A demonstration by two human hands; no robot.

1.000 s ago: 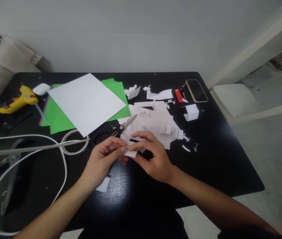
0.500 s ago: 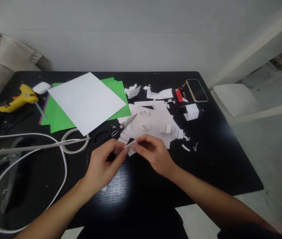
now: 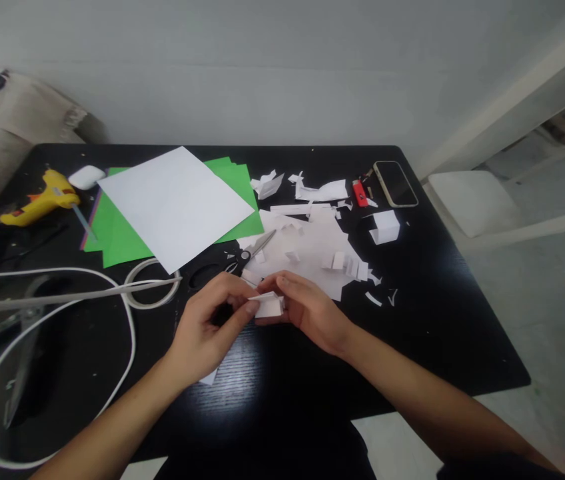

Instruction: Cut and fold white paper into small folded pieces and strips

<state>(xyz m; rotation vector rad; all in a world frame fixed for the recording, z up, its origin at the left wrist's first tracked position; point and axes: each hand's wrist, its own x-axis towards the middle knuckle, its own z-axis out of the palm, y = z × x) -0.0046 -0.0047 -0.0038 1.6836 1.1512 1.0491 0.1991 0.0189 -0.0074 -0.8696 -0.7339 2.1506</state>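
Between my hands is a small folded piece of white paper (image 3: 269, 306), held above the dark table. My left hand (image 3: 202, 330) pinches its left end between thumb and fingers. My right hand (image 3: 315, 310) cups it from the right, fingers bent behind and under it and thumb raised off the paper. Just beyond the hands lie scissors (image 3: 260, 245), blades pointing away to the right, with the handles partly hidden by my left hand. They rest partly on a cut white paper sheet (image 3: 312, 237) strewn with small folded strips. Another white paper scrap (image 3: 209, 378) shows beside my left wrist.
A large white sheet (image 3: 177, 207) covers green sheets (image 3: 235, 170) at the back left. A yellow glue gun (image 3: 45, 200), white case (image 3: 86, 177) and looped white cable (image 3: 132, 333) lie left. At right are a red lighter (image 3: 359, 193), phone (image 3: 396, 183) and folded paper box (image 3: 385, 227).
The folded paper has turned so that its broad face shows. My right thumb has lifted off it, and the right fingers have moved behind and beneath it. My left hand keeps its pinch.
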